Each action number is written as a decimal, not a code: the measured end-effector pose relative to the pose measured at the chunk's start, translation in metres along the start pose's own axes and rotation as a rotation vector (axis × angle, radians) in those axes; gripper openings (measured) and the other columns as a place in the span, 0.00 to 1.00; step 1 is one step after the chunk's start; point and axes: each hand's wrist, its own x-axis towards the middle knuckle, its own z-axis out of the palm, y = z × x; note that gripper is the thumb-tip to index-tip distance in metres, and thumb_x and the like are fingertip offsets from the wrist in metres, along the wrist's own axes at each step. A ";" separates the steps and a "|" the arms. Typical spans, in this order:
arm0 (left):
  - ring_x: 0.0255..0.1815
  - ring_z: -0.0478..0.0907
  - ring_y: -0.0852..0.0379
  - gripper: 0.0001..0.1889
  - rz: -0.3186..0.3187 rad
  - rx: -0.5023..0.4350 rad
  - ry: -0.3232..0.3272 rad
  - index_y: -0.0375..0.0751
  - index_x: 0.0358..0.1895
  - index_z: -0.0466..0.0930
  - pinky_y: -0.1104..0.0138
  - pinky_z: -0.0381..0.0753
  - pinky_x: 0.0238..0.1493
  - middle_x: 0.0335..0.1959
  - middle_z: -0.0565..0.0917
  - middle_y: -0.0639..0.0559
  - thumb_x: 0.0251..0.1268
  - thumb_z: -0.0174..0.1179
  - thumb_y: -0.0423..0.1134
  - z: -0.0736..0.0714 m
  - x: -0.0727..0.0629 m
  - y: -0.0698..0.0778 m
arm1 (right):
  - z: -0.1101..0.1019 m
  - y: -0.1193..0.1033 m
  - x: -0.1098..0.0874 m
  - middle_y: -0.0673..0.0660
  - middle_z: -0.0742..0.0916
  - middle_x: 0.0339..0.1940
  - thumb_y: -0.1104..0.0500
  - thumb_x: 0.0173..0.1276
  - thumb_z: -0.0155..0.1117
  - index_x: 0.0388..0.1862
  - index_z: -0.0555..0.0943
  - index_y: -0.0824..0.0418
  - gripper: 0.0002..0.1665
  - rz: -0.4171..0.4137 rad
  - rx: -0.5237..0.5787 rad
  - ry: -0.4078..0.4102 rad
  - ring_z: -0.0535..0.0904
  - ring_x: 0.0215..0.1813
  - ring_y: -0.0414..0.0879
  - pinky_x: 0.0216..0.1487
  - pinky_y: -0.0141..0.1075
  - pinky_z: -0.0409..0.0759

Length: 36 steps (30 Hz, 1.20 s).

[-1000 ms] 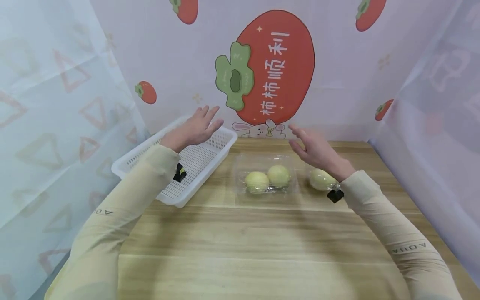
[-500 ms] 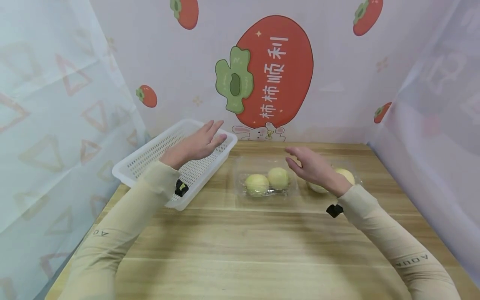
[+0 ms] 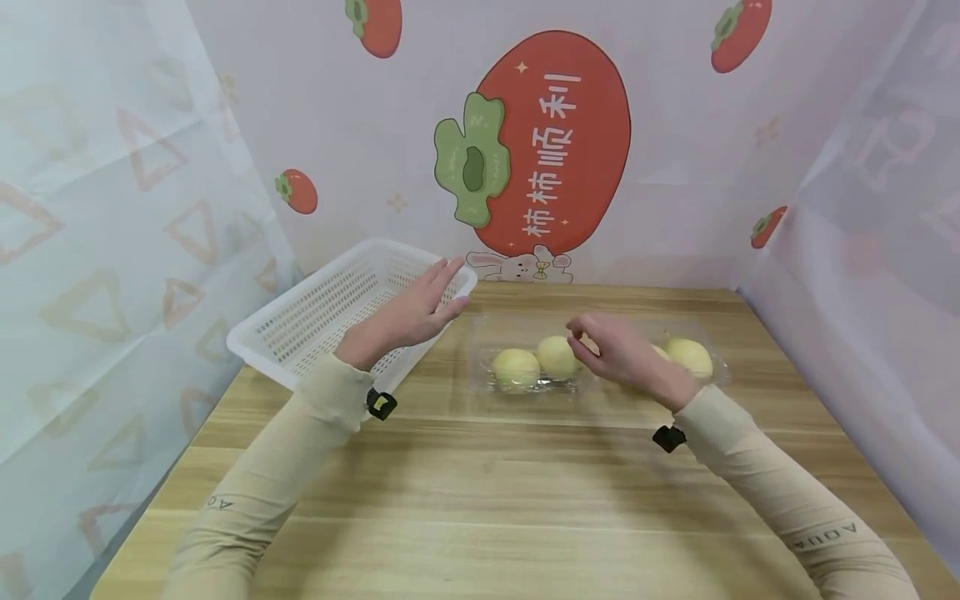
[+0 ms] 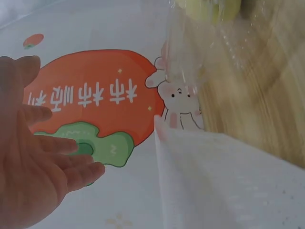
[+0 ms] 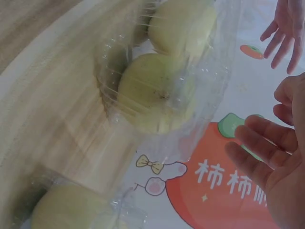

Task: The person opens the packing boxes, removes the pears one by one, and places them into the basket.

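My left hand (image 3: pixel 408 318) hovers over the right side of a white perforated plastic basket (image 3: pixel 262 337), fingers extended and nothing held. My right hand (image 3: pixel 624 357), its fingers loosely bent, hangs between two clear plastic boxes and holds nothing. In the middle box (image 3: pixel 480 354) lie two pale yellow pears (image 3: pixel 514 369). The right box holds more, including a pear (image 3: pixel 691 357) with a stem; my right hand and wrist partly cover it. In the right wrist view, clear plastic covers the pears (image 5: pixel 155 93), apart from my right fingers (image 5: pixel 252 164).
A wooden table (image 3: pixel 480 492) extends in front of the basket and boxes. Behind it stands a backdrop (image 3: pixel 675 150) printed with a large red persimmon, and pale sheets (image 3: pixel 135 275) hang at both sides.
Both hands have come lower and nearer the table; the left has also shifted right. The right fingers have bent more. Basket and boxes stay in place.
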 end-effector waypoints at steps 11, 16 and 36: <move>0.81 0.49 0.45 0.36 0.071 -0.086 0.030 0.37 0.78 0.48 0.52 0.49 0.80 0.79 0.54 0.39 0.77 0.47 0.51 0.036 -0.002 0.002 | 0.011 -0.004 -0.016 0.54 0.86 0.37 0.62 0.64 0.67 0.42 0.79 0.62 0.09 -0.031 -0.041 -0.007 0.81 0.40 0.47 0.40 0.44 0.82; 0.79 0.53 0.45 0.33 0.093 -0.092 0.069 0.37 0.77 0.52 0.53 0.52 0.79 0.78 0.58 0.40 0.77 0.47 0.48 0.052 -0.005 0.004 | 0.013 -0.008 -0.021 0.56 0.86 0.42 0.60 0.62 0.69 0.46 0.79 0.62 0.14 -0.048 -0.038 -0.012 0.82 0.46 0.50 0.45 0.46 0.82; 0.82 0.44 0.42 0.47 0.069 -0.066 -0.021 0.42 0.80 0.38 0.49 0.50 0.78 0.81 0.44 0.41 0.70 0.51 0.63 0.095 -0.020 0.011 | 0.025 -0.015 -0.026 0.59 0.87 0.49 0.53 0.56 0.73 0.33 0.75 0.57 0.16 -0.229 -0.187 -0.046 0.83 0.48 0.52 0.42 0.44 0.84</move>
